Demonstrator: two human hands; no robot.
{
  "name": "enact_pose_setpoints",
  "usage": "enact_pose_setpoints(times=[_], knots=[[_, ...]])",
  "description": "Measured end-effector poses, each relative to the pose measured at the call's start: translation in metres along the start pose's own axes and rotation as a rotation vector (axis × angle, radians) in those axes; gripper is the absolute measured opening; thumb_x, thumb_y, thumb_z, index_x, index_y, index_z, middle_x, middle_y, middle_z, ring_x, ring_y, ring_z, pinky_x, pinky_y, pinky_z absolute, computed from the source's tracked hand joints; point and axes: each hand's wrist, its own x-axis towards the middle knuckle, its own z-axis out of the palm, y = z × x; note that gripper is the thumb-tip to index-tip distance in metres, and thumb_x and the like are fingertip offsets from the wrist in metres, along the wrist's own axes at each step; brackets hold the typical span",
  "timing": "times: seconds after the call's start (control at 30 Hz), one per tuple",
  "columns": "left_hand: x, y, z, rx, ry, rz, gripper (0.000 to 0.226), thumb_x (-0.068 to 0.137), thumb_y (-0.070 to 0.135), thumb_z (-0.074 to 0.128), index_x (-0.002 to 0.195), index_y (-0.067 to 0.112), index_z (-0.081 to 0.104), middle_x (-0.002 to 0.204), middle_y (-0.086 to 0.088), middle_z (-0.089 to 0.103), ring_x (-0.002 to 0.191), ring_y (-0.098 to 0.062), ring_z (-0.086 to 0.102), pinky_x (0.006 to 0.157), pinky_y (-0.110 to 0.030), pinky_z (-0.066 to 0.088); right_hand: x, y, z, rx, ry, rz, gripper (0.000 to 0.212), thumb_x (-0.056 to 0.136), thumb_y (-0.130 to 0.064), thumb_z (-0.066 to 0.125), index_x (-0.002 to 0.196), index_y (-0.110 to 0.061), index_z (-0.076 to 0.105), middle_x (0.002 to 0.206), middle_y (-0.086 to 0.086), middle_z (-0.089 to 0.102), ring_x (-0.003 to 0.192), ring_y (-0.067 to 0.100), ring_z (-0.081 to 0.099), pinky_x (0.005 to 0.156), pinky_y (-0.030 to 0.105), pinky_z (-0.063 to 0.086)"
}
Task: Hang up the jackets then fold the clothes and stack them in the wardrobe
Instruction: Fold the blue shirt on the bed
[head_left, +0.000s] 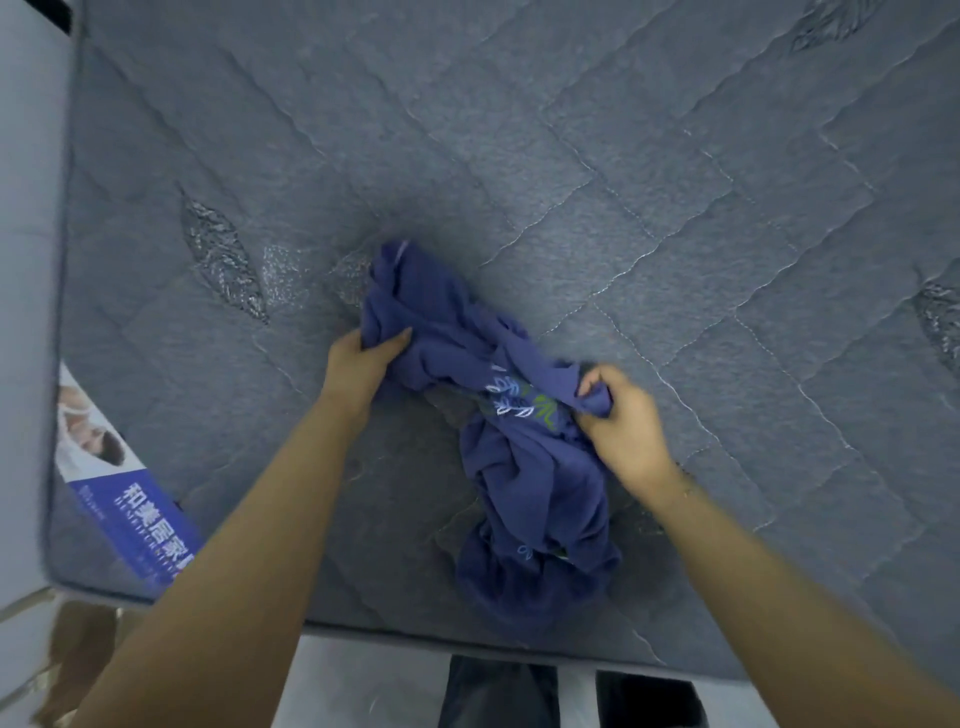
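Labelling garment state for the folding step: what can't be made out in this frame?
- Blue garment, head view: bunched, so its type and full shape are hidden by its own folds.
- Print on it: partly buried in creases and under the right hand, unreadable.
- Left hand: fingertips buried in cloth.
- Mattress: cut off by the frame edges.
- Wardrobe, jackets: out of view.
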Motion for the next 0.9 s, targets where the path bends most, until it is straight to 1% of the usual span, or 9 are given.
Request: enact_pose_setpoints(times=[0.07,0.17,0.27,0.4,0.53,0.63,0.7,0.8,0.9], knots=[[-0.02,-0.018,-0.016,-0.042,-0.033,-0.071,0.029,0.088,0.018,0.071,0.115,0.009,0.066,0.108,-0.008,0.071,0.093,-0.016,0.069,0.075,-0.025,0.057,-0.021,0.011,-0.004,-0.057,0.006,0.061,0.03,0.074,0.009,0.065,0.078,-0.017,0.052,0.069,-0.002,0.058,0.071,0.018,0.057,0.067,0.035,0.043],[-0.041,-0.035,-0.03,-0.173,-0.017,-0.188,0.04,0.09,0.02,0.068,0.126,0.006,0.061,0.117,-0.012,0.069,0.099,-0.022,0.069,0.082,-0.034,0.056,-0.031,0.02,-0.014,-0.232,0.134,0.088,0.02,0.072,0.007,0.072,0.08,-0.007,0.059,0.085,0.013,0.058,0.087,0.036,0.057,0.078,0.04,0.043],[-0.05,-0.037,-0.033,-0.315,-0.091,-0.234,0.042,0.094,0.025,0.061,0.132,0.008,0.056,0.126,-0.012,0.065,0.108,-0.023,0.067,0.092,-0.04,0.055,-0.029,0.01,-0.022,-0.27,0.136,0.143,0.038,0.068,0.0,0.08,0.103,-0.002,0.064,0.109,0.022,0.057,0.107,0.041,0.05,0.096,0.042,0.038],[-0.045,-0.016,-0.034,-0.437,-0.141,-0.142,0.049,0.097,0.033,0.053,0.14,0.01,0.05,0.135,-0.009,0.059,0.126,-0.024,0.056,0.11,-0.045,0.04,-0.012,-0.022,-0.021,-0.371,0.064,-0.124,0.065,0.069,-0.016,0.079,0.129,-0.011,0.057,0.136,0.009,0.052,0.127,0.032,0.045,0.108,0.046,0.032],[-0.032,0.006,-0.036,-0.449,-0.147,-0.073,0.045,0.101,0.029,0.047,0.142,0.008,0.047,0.14,-0.01,0.054,0.13,-0.019,0.052,0.108,-0.033,0.042,0.024,-0.046,-0.003,-0.328,-0.09,-0.25,0.064,0.083,-0.032,0.071,0.14,-0.012,0.049,0.146,0.006,0.047,0.134,0.026,0.042,0.114,0.045,0.028],[-0.027,0.016,-0.041,-0.451,-0.164,-0.091,0.044,0.099,0.022,0.051,0.139,0.001,0.049,0.138,-0.017,0.055,0.128,-0.024,0.054,0.111,-0.036,0.04,0.049,-0.054,0.013,-0.259,-0.058,-0.111,0.056,0.092,-0.038,0.062,0.14,-0.012,0.047,0.137,0.01,0.052,0.125,0.027,0.051,0.108,0.044,0.035],[-0.028,0.021,-0.046,-0.452,-0.121,-0.08,0.042,0.097,0.019,0.055,0.136,0.002,0.053,0.134,-0.015,0.059,0.124,-0.022,0.057,0.109,-0.034,0.043,0.063,-0.051,0.015,-0.379,-0.08,-0.064,0.052,0.092,-0.037,0.063,0.135,-0.014,0.048,0.119,0.012,0.06,0.113,0.03,0.056,0.1,0.042,0.04],[-0.035,0.022,-0.056,-0.478,-0.063,-0.061,0.039,0.093,0.017,0.06,0.13,0.006,0.058,0.12,-0.007,0.068,0.111,-0.017,0.066,0.096,-0.03,0.053,0.07,-0.042,0.002,-0.379,-0.118,0.023,0.015,0.092,-0.028,0.063,0.1,-0.017,0.057,0.076,0.006,0.059,0.082,0.029,0.058,0.075,0.036,0.041],[-0.042,0.013,-0.071,-0.456,-0.071,-0.043,0.029,0.093,0.018,0.061,0.12,0.009,0.064,0.113,-0.006,0.072,0.105,-0.015,0.068,0.088,-0.029,0.057,0.061,-0.027,-0.022,-0.351,0.02,0.089,0.018,0.095,-0.027,0.06,0.097,-0.009,0.063,0.081,0.015,0.065,0.085,0.034,0.061,0.071,0.036,0.041]])
